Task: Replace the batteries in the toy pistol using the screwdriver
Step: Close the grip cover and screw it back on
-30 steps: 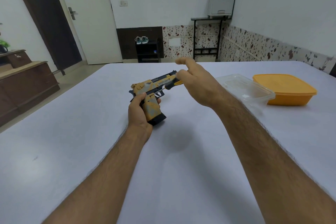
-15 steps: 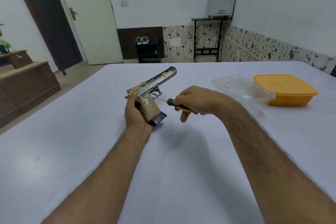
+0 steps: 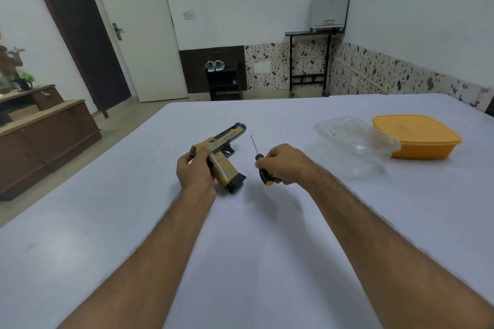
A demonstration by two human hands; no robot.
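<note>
Pistol (image 3: 223, 153) above table (image 3: 267, 248), left hand (image 3: 196, 172) wrapped round rear of slide. Right hand (image 3: 287, 164) fisted on screwdriver (image 3: 260, 163), tip clear. Likely light rigid plastic; brace at grip before driving the screw.

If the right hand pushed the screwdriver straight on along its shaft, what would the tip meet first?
Probably nothing nearby: the right hand holds the screwdriver pointing up and away, right of the toy pistol. Beyond lies bare table, though depth is unclear.

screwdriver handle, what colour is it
Black with an orange-yellow butt end on the screwdriver, gripped in the right hand; seen in the head view.
</note>
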